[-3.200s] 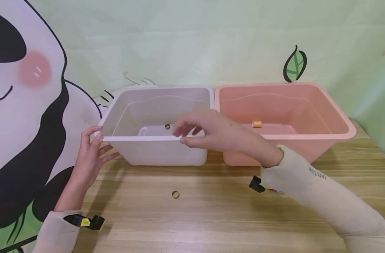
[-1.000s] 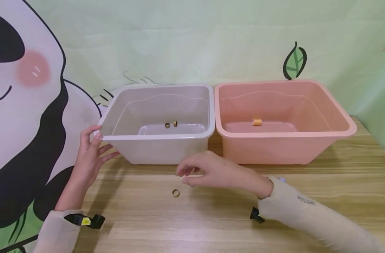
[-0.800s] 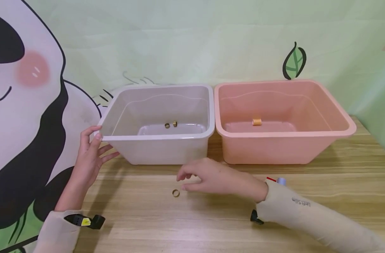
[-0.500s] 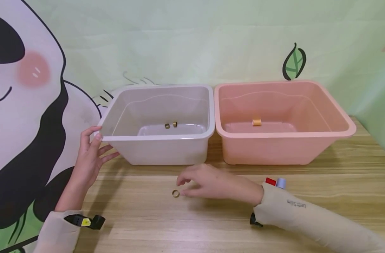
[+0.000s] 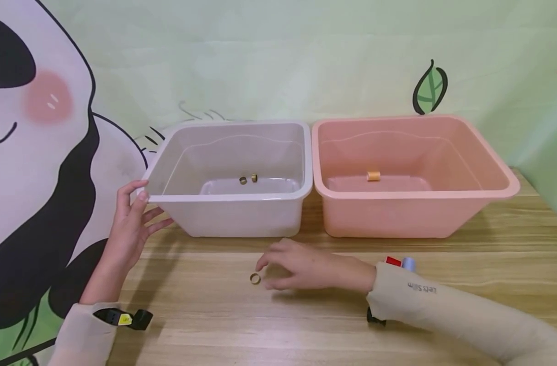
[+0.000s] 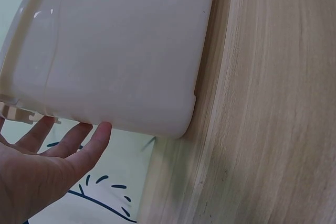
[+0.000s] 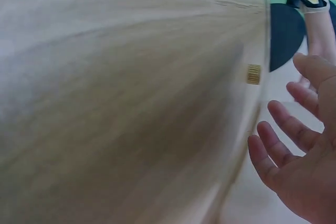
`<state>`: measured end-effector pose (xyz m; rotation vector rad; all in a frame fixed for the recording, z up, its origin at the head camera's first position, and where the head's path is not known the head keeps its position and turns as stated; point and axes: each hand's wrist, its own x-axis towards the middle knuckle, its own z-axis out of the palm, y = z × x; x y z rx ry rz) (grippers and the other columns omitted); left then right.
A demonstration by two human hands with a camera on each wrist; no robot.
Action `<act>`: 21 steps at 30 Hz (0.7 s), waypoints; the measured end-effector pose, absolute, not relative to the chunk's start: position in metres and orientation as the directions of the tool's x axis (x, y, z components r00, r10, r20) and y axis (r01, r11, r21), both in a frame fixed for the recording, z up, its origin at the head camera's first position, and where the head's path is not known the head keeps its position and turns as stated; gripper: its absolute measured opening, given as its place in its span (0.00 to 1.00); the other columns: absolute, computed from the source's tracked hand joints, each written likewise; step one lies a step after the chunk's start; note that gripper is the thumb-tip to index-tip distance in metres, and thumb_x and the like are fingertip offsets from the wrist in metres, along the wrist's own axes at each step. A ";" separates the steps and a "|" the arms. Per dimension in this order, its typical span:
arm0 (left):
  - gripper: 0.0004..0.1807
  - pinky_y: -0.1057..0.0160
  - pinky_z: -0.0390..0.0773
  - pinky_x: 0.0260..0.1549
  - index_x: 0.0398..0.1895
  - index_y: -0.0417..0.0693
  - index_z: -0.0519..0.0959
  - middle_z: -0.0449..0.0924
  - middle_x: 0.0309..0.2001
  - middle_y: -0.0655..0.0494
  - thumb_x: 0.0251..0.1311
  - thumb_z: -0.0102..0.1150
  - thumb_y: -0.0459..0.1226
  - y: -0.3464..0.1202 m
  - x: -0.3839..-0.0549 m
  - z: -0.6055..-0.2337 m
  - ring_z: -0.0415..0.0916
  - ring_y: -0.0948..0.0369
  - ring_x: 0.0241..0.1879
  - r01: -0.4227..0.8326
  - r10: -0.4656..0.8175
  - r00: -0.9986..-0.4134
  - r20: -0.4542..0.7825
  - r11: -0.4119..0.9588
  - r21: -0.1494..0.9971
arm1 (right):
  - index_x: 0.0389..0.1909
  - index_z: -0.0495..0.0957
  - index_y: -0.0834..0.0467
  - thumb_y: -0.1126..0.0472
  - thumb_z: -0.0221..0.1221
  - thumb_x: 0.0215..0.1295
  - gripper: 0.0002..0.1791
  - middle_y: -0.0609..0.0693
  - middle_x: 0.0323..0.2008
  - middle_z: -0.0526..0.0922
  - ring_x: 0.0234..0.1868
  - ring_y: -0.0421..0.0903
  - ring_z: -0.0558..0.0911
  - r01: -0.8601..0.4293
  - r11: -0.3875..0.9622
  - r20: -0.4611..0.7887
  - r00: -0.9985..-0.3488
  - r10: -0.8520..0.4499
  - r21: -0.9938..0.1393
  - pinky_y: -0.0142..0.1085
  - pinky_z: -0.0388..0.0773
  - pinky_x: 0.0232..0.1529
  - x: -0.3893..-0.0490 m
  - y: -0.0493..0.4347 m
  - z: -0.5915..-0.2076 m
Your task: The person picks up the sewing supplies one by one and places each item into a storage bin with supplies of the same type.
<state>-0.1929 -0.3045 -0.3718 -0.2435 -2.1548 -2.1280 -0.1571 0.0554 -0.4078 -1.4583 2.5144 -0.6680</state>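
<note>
My left hand (image 5: 128,229) pinches the front left corner of the pale grey tub (image 5: 228,217) between thumb and forefinger. Its other fingers spread beneath the rim, against or close to the wall in the left wrist view. Over the table, my right hand (image 5: 301,265) has loosely bent fingers with nothing between them. A small brass-coloured ring (image 5: 255,278) lies just left of its fingertips, apart from them; the right wrist view shows the ring's ridged side (image 7: 253,74). Two similar rings, one left (image 5: 243,180) and one right (image 5: 254,178), lie inside the grey tub.
A pink tub (image 5: 383,216) stands right beside the grey one, with an orange spool-like cylinder (image 5: 373,176) inside. Behind my right sleeve, a red cylinder (image 5: 394,261) and a light blue cylinder (image 5: 408,264) are partly hidden on the wooden table (image 5: 205,325). A printed cloth hangs behind.
My right hand has come from above the grey tub's front rim down toward the ring on the table. The red and blue cylinders have come into sight. My left hand keeps its place.
</note>
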 end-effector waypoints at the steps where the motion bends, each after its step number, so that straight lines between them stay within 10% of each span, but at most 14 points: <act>1: 0.22 0.54 0.82 0.40 0.65 0.62 0.52 0.53 0.67 0.50 0.72 0.41 0.44 -0.305 -0.193 -0.372 0.78 0.58 0.49 0.186 0.044 -0.982 0.186 0.003 0.982 | 0.54 0.75 0.44 0.44 0.57 0.64 0.19 0.40 0.52 0.75 0.55 0.39 0.71 -0.781 0.418 0.083 -0.508 -0.857 -0.464 0.36 0.71 0.57 -0.158 0.055 -0.410; 21: 0.22 0.53 0.82 0.40 0.65 0.62 0.53 0.52 0.67 0.50 0.72 0.42 0.44 -0.305 -0.193 -0.372 0.77 0.56 0.50 0.190 0.046 -0.981 0.190 0.006 0.982 | 0.52 0.77 0.42 0.44 0.63 0.59 0.20 0.39 0.51 0.75 0.56 0.40 0.69 -0.737 0.432 0.154 -0.578 -0.801 -0.519 0.36 0.67 0.60 -0.162 0.041 -0.445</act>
